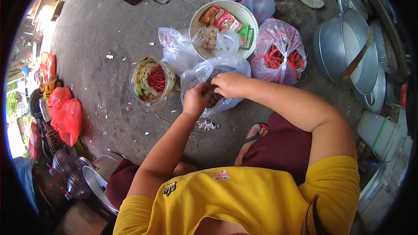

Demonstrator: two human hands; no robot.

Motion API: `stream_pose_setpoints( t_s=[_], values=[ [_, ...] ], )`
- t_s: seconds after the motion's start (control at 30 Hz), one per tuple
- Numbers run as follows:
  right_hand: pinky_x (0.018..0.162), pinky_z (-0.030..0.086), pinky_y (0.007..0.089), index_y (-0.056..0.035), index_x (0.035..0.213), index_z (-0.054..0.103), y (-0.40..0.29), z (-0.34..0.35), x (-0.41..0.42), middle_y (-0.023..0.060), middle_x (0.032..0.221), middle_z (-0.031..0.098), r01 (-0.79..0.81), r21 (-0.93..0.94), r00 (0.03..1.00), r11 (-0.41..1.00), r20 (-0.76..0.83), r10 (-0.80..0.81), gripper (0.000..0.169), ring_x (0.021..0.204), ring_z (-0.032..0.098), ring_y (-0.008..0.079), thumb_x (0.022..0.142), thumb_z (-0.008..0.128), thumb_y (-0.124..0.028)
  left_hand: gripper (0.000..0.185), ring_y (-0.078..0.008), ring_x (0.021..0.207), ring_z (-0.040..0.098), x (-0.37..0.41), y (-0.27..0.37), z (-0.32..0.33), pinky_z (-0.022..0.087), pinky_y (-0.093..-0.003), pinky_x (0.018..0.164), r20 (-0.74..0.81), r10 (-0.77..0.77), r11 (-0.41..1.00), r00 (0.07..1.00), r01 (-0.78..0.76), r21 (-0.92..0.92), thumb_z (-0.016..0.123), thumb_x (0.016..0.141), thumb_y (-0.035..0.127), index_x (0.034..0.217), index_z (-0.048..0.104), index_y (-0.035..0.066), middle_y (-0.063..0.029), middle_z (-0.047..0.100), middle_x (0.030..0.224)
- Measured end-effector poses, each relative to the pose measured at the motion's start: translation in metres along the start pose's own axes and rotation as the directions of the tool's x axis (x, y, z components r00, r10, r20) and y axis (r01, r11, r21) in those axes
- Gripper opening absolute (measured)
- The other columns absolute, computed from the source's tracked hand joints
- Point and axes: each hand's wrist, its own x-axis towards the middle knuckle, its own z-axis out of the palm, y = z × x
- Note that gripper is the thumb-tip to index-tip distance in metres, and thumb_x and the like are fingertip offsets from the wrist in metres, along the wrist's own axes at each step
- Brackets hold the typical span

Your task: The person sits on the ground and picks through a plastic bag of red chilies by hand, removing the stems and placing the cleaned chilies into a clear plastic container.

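My left hand (pixel 198 97) and my right hand (pixel 230 84) meet over an open clear plastic bag (pixel 200 73). Their fingers are bent close together at its mouth; whatever may be between the fingertips is too small to tell. Dark green and reddish bits (pixel 214 100) show inside the bag, partly covered by the hands. To the left stands a clear plastic jug (pixel 138 96), its inside smeared green and yellow, with red chillies (pixel 156 79) in it. A knotted plastic bag of long red chillies (pixel 277 59) sits beyond my right forearm.
Beyond the bag, a white tub (pixel 196 47) holds seasoning packets (pixel 225 19) and a bag of pale round pieces (pixel 210 37). Aluminium pots (pixel 329 50) with a wooden-handled utensil (pixel 359 55) stand right. Red plastic bags (pixel 67 120) lie left. Peel scraps (pixel 207 125) litter the concrete floor (pixel 104 71).
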Motion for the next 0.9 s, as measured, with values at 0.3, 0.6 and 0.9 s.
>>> stream_pose_setpoints(
  t_s=[0.3,0.6,0.9],
  values=[
    [0.062,0.045,0.0363,-0.0031,0.083,0.058,0.013,-0.012,0.004,0.0128,0.072,0.057,0.175,0.231,0.984,0.957,-0.019,-0.176,0.015,0.068,0.056,0.0271,0.080,0.051,-0.017,0.016,-0.0100,0.071,0.060,0.002,0.019,-0.023,0.048,-0.0242,0.065,0.134,-0.048,0.945,0.990,0.089,-0.315,0.065,0.076,0.011,0.086,0.058,0.000,-0.0060,0.064,0.077],
    [0.058,0.043,0.0226,-0.0050,0.091,0.058,0.004,-0.046,-0.011,0.0003,0.072,0.055,-0.288,0.744,0.936,0.603,0.350,0.016,0.017,0.062,0.050,0.0079,0.087,0.048,-0.019,0.016,-0.0068,0.074,0.056,0.009,0.040,-0.065,0.046,-0.0210,0.066,0.221,-0.080,0.820,0.972,0.190,-0.540,0.059,0.083,0.013,0.091,0.061,-0.001,-0.0011,0.062,0.081],
    [0.074,0.046,0.0382,-0.0056,0.098,0.059,0.008,-0.012,-0.005,0.0152,0.090,0.061,0.060,0.065,0.992,0.996,-0.114,-0.053,0.024,0.083,0.059,0.0296,0.076,0.051,-0.010,0.023,-0.0080,0.081,0.057,0.021,0.029,-0.176,0.046,-0.0230,0.072,-0.199,-0.017,0.999,0.980,0.010,-0.033,0.058,0.081,0.008,0.102,0.060,0.000,-0.0058,0.063,0.089]
  ],
)
